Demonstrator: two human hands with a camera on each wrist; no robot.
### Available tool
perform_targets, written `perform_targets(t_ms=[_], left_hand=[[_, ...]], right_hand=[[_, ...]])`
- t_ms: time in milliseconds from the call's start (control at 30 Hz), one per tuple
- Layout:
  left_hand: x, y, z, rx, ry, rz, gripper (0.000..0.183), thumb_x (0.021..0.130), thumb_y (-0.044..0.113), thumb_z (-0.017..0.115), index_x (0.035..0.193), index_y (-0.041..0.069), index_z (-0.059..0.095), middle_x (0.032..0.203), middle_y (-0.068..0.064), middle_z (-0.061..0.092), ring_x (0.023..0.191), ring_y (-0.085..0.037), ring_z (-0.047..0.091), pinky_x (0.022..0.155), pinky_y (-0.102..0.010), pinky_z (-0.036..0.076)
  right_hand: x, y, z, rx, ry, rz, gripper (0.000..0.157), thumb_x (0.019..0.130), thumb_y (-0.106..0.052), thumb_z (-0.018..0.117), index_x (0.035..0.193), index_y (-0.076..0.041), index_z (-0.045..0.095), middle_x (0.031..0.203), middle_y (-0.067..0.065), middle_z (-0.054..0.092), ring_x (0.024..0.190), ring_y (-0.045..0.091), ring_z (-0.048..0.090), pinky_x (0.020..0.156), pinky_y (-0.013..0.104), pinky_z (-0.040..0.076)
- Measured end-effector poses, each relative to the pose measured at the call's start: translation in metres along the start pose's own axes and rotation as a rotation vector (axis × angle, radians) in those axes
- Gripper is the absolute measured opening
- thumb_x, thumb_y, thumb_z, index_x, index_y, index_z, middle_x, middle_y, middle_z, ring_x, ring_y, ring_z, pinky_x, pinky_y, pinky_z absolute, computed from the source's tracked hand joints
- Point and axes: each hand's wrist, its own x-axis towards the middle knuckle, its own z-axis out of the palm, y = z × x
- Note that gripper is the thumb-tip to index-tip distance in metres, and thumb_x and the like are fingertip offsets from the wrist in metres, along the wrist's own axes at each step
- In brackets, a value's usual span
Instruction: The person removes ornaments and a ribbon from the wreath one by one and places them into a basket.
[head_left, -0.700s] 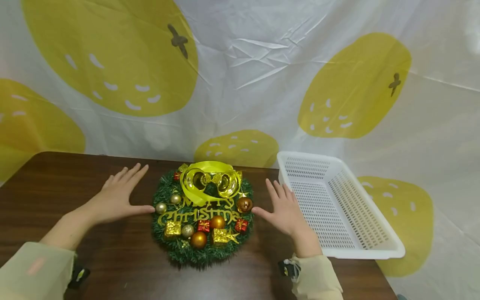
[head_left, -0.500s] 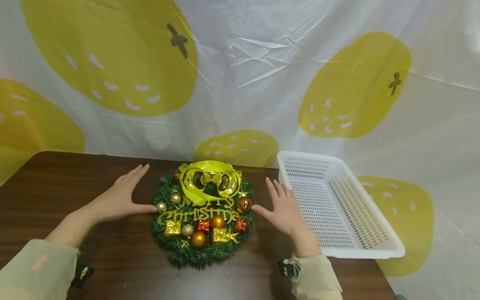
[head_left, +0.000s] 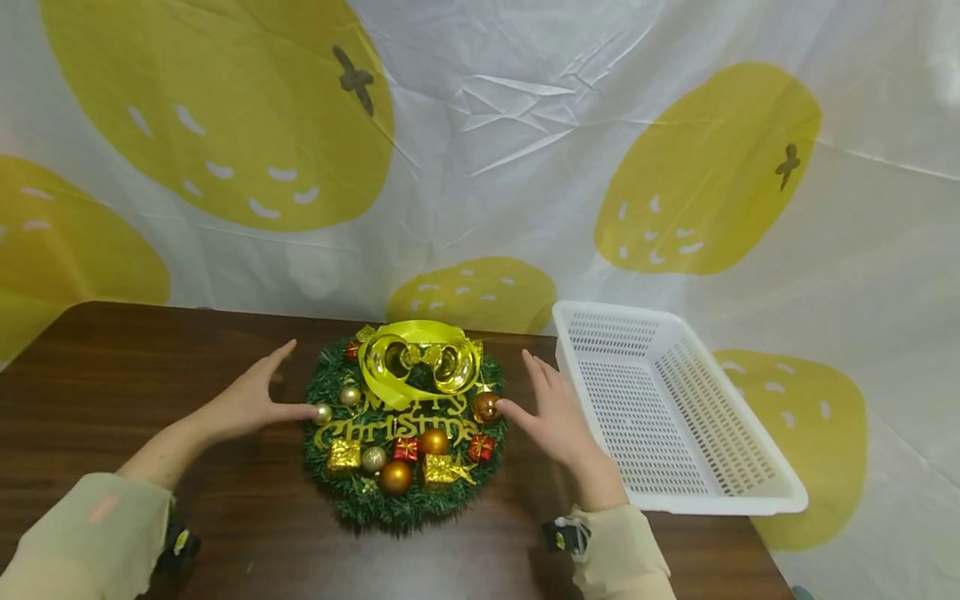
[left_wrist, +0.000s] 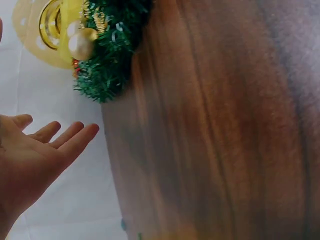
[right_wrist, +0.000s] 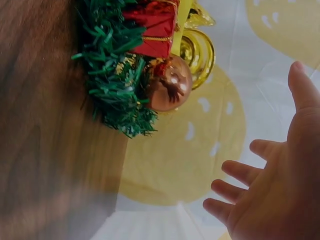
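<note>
A green tinsel Christmas wreath (head_left: 397,512) lies on the table, dressed with gold lettering, baubles, small gift boxes, and a yellow ribbon (head_left: 386,392) with gold bells (head_left: 455,369) at its far side. My left hand (head_left: 243,406) is spread at the wreath's left, its thumb close to a pale gold bauble (head_left: 322,414). At the other side my right hand (head_left: 562,423) is spread too, its thumb near a copper bauble (head_left: 486,407). Both wrist views show a gap between the fingers and the green tinsel (left_wrist: 112,75). Neither hand holds anything.
To the right of my right hand stands a white perforated plastic basket (head_left: 750,504). The dark wooden table (head_left: 300,550) ends at a white cloth backdrop (head_left: 495,200) printed with yellow fruit.
Both hands have moved inward, closer to the wreath's two sides, the left one to the right and the right one slightly left. The wreath and basket stay in place.
</note>
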Motion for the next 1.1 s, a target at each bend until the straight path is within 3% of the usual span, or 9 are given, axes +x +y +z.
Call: perform_targets(t_ms=[167, 367, 633, 867, 1100], left_hand=[[-0.002, -0.006, 0.005, -0.107, -0.037, -0.061, 0.108, 0.082, 0.042, 0.069, 0.15, 0.002, -0.005, 0.148, -0.036, 0.014, 0.126, -0.056, 0.033, 0.092, -0.06, 0.043], [-0.005, -0.015, 0.01, -0.218, -0.083, -0.107, 0.106, 0.085, 0.041, 0.065, 0.15, 0.003, -0.009, 0.148, -0.037, 0.011, 0.129, -0.054, 0.03, 0.093, -0.057, 0.044], [-0.005, -0.021, 0.019, -0.399, -0.128, -0.148, 0.102, 0.089, 0.033, 0.064, 0.148, 0.001, -0.012, 0.148, -0.037, 0.007, 0.129, -0.052, 0.032, 0.089, -0.043, 0.052], [-0.006, -0.021, 0.026, -0.448, -0.152, -0.169, 0.099, 0.09, 0.032, 0.062, 0.148, -0.002, -0.011, 0.147, -0.038, 0.009, 0.123, -0.047, 0.045, 0.092, -0.043, 0.051], [-0.006, -0.019, 0.038, -0.417, -0.173, -0.213, 0.099, 0.088, 0.036, 0.064, 0.148, -0.004, -0.003, 0.148, -0.037, 0.009, 0.131, -0.05, 0.031, 0.097, -0.048, 0.045]], right_hand=[[0.001, -0.002, 0.008, 0.134, -0.04, 0.066, 0.082, 0.087, -0.044, 0.062, 0.151, -0.016, 0.018, 0.152, 0.019, 0.024, 0.14, 0.038, 0.023, 0.109, 0.057, 0.027], [0.004, -0.002, 0.018, 0.219, -0.074, 0.127, 0.085, 0.086, -0.041, 0.064, 0.151, -0.014, 0.017, 0.154, 0.02, 0.019, 0.142, 0.04, 0.014, 0.111, 0.059, 0.021], [0.009, 0.001, 0.032, 0.322, -0.049, 0.152, 0.093, 0.078, -0.034, 0.076, 0.149, -0.009, 0.022, 0.146, 0.021, 0.033, 0.134, 0.037, 0.034, 0.108, 0.053, 0.031], [0.013, 0.006, 0.042, 0.387, -0.064, 0.181, 0.089, 0.078, -0.029, 0.076, 0.148, -0.007, 0.026, 0.14, 0.021, 0.04, 0.126, 0.035, 0.043, 0.1, 0.052, 0.039], [0.014, 0.011, 0.045, 0.433, -0.071, 0.212, 0.085, 0.078, -0.029, 0.076, 0.146, -0.009, 0.03, 0.136, 0.018, 0.045, 0.118, 0.032, 0.051, 0.087, 0.046, 0.049]])
